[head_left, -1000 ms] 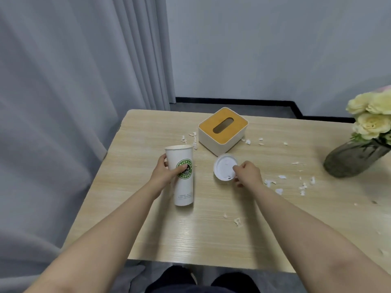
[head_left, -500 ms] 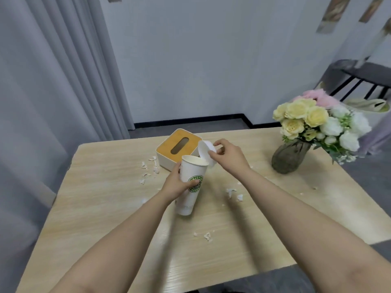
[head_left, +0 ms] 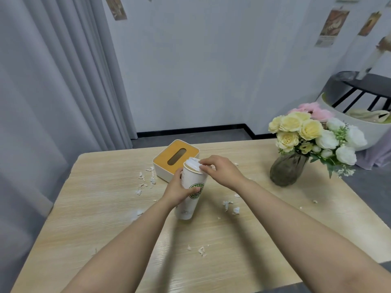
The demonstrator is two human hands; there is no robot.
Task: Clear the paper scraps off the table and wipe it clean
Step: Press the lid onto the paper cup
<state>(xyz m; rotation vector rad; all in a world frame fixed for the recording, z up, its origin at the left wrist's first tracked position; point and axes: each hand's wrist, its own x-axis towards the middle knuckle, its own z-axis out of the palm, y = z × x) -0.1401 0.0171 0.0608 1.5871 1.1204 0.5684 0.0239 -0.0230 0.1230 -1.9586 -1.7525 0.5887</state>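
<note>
Covering the lid [head_left: 193, 163], right hand [head_left: 222, 172] hides cup [head_left: 190, 193] rim.

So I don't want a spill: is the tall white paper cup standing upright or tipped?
Tipped: the tall white paper cup leans, gripped by the left hand; the right hand presses the white plastic lid on.

Small white paper scraps [head_left: 229, 205] lying flat all over the light wood table [head_left: 101, 208]. Some bunched near the left side of the tissue box, some to the right of the cup, a few near the front edge. All torn and tiny.
</note>
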